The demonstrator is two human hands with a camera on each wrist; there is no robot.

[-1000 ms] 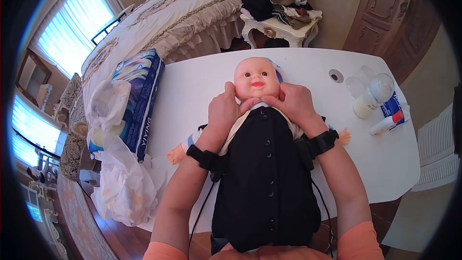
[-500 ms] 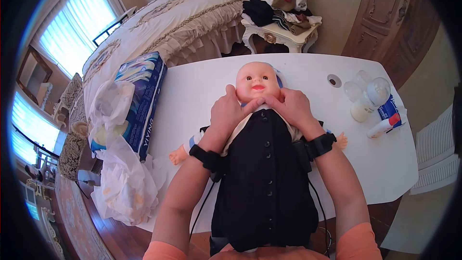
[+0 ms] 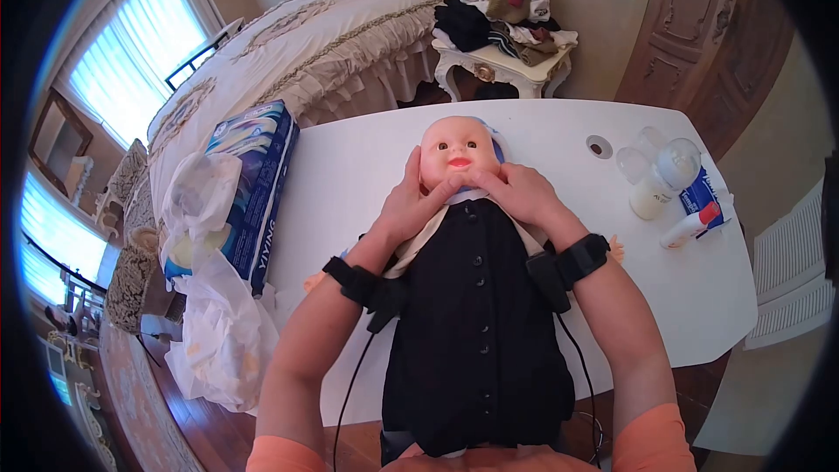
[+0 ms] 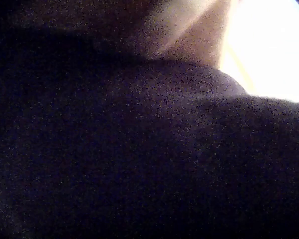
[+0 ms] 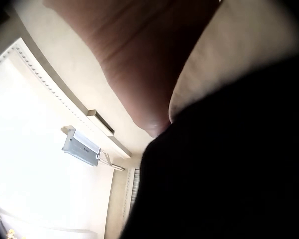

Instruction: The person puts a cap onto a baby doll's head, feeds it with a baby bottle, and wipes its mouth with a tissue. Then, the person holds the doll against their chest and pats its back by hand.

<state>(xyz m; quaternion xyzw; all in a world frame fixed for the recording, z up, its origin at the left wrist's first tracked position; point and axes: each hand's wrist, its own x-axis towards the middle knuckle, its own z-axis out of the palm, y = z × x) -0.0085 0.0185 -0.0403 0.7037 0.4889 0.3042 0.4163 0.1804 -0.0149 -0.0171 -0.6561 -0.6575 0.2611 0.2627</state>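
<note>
Doll [image 3: 458, 150]: on its back on the white surface [image 3: 341, 157], face up, head towards the far edge, between the two hands
Left hand [image 3: 418, 201]: cups one side of the doll's head; fingers along the cheek, thumb laid under the chin
Right hand [image 3: 522, 194]: holds the other side at jaw and neck; thumb also under the chin, close to the other thumb; finger ends partly hidden behind the head
Black garment [image 3: 485, 323]: covers the doll's body from the neck down, past the near edge; row of buttons down the front; cream cloth [image 3: 428, 232] at both shoulders
Doll's arms: small ends just showing, one beyond each forearm
Wrist bands [image 3: 354, 284]: black, one per wrist, dark cable from each
Left side of surface: blue pack [image 3: 278, 201] lettered YIYING, with crumpled white plastic [image 3: 223, 345] against it and in front
Right side of surface: bottle [image 3: 655, 188] with whitish contents, clear caps beside it; red-capped tube [image 3: 686, 227] near a small blue packet [image 3: 698, 192]
Beyond surface: bed [image 3: 297, 52]; white stand [image 3: 507, 70] piled with clothes [image 3: 516, 0]; wooden door [image 3: 686, 31]
Wrist views: mostly dark cloth; left one dim and grainy, finger detail unreadable
</note>
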